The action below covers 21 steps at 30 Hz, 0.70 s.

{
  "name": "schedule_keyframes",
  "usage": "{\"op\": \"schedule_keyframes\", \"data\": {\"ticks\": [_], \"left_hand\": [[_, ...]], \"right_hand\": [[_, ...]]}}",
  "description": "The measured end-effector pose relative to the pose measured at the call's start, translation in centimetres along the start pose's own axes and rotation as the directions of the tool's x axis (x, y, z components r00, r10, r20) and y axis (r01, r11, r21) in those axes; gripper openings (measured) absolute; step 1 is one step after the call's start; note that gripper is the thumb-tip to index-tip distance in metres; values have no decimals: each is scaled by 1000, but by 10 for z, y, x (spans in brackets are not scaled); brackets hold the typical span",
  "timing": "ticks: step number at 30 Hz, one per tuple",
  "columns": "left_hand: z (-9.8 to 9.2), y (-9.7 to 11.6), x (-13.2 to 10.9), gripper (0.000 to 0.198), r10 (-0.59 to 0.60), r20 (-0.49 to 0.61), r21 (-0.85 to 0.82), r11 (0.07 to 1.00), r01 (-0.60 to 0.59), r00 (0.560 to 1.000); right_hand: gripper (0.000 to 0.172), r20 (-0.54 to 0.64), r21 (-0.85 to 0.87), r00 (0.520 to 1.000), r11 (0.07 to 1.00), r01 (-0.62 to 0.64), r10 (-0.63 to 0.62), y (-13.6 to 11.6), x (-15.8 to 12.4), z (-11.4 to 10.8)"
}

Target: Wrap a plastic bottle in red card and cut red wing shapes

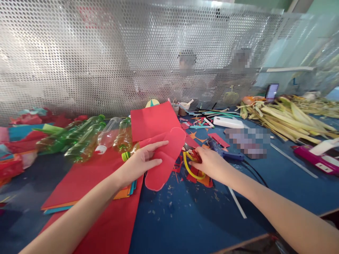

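My left hand [143,158] grips a red paper cut-out [168,158], a long piece with rounded ends and a crease across it. Behind it stands a larger red sheet [153,121]. My right hand [205,160] is at a small heap of paper scraps, its fingers closed near something red and a yellow loop [187,167]. What lies between those fingers is mostly hidden. Just beyond that wrist rests a blue glue gun [230,155] with a black cord. Red and orange scraps [205,180] lie under the yellow loop.
Several plastic bottles [86,143] lie at the left, beside stacked coloured sheets [87,176]. Dried husks [288,120] are piled at the back right, near a magenta-and-white tool [315,158]. A white device [228,122] lies behind the glue gun. Perforated plastic sheeting [106,60] hangs along the back.
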<state>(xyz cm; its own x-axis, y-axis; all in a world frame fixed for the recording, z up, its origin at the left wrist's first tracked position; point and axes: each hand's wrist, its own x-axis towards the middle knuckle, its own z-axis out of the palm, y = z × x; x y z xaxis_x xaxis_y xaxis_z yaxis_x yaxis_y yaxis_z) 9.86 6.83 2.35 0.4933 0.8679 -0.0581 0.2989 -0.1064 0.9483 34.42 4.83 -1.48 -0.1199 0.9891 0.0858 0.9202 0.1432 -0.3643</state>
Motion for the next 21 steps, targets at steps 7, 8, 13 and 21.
{"op": "schedule_keyframes", "data": {"ticks": [7, 8, 13, 21], "left_hand": [[-22, 2, 4, 55, 140, -25, 121, 983, -136, 990], [-26, 4, 3, 55, 147, -32, 127, 982, -141, 989], [-52, 11, -3, 62, 35, -66, 85, 996, -30, 997], [-75, 19, -14, 62, 26, -90, -110, 993, -36, 996]], "right_hand": [[28, -33, 257, 999, 966, 0, 8, -2, 3, -6], [34, -30, 368, 999, 929, 38, -29, -3, 1, -8], [57, 107, 898, 926, 435, 66, -361, -7, -15, -8], [62, 437, 751, 798, 657, -70, -415, -21, -42, -24]]}}
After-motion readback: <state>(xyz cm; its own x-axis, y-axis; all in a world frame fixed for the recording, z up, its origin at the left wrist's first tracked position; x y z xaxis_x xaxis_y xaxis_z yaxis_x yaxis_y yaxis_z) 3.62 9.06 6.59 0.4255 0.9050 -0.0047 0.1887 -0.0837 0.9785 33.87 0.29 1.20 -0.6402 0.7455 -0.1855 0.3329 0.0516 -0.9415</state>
